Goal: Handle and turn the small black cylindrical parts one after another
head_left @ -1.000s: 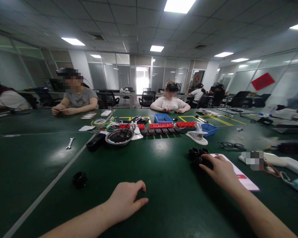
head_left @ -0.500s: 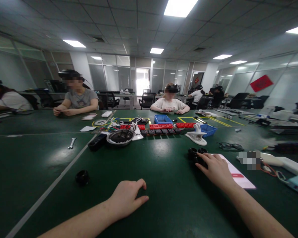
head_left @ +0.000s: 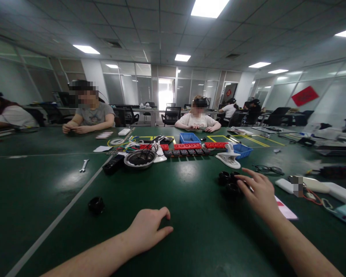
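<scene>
Several round black objects [head_left: 233, 187] stand close together on the green table, right of the middle. My right hand [head_left: 258, 192] is at their right side, its fingers apart and nothing held; whether a fingertip touches them I cannot tell. Under and behind this hand lies a white and red sheet [head_left: 288, 211], partly covered. My left hand [head_left: 150, 227] rests near the table's front middle with thumb and forefinger apart and nothing between them. Another round black object [head_left: 96, 205] sits by itself to the left of it.
Across the middle are a round metal pan [head_left: 140, 158], red strips [head_left: 187, 146], a white clip stand [head_left: 229, 157] and blue bins [head_left: 189, 138]. A wrench [head_left: 84, 165] lies left; glasses [head_left: 268, 169] and white devices [head_left: 340, 194] lie right. People sit at the far side.
My right hand has lifted off the black objects and shifted right, its fingers spreading; more of the front black object shows. My left hand has hardly moved.
</scene>
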The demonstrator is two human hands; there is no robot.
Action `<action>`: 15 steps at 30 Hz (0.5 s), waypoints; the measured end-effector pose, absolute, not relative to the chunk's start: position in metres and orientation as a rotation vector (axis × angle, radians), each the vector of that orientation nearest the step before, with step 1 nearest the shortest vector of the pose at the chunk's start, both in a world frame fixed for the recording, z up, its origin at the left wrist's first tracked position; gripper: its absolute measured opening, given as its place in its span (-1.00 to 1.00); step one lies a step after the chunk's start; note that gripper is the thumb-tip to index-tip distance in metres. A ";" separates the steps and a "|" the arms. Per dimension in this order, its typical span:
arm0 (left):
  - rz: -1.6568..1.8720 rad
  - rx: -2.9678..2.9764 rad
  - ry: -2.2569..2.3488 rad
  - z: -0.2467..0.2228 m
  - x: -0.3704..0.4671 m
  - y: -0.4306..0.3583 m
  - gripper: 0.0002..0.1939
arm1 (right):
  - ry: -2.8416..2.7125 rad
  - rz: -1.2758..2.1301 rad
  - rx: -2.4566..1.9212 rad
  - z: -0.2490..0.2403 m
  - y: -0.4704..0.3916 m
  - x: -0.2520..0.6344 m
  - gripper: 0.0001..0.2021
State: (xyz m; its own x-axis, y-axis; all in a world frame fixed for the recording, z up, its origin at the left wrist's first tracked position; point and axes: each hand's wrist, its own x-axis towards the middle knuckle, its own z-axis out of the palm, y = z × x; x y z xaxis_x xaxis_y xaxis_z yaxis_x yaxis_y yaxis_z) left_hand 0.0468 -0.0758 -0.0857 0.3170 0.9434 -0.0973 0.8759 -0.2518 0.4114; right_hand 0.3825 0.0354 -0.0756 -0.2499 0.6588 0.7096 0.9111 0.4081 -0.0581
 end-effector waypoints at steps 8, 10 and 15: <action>0.231 2.189 1.617 -0.087 0.047 -0.075 -0.73 | -1.419 0.026 -1.397 -0.068 0.019 0.382 -0.60; 0.236 2.190 1.616 -0.086 0.047 -0.075 -0.73 | -1.499 0.122 -1.356 -0.071 0.019 0.372 -0.54; 0.255 2.204 1.597 -0.086 0.046 -0.077 -0.72 | -1.826 0.088 -1.222 -0.081 0.016 0.348 -0.49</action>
State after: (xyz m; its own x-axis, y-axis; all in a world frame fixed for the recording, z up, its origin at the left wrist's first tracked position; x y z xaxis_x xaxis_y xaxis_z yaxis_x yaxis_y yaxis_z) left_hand 0.0464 -0.0767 -0.0862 0.3288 0.9403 -0.0878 0.8662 -0.2632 0.4248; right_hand 0.3482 0.0157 -0.0809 -0.0975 0.7648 0.6369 0.7002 0.5075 -0.5022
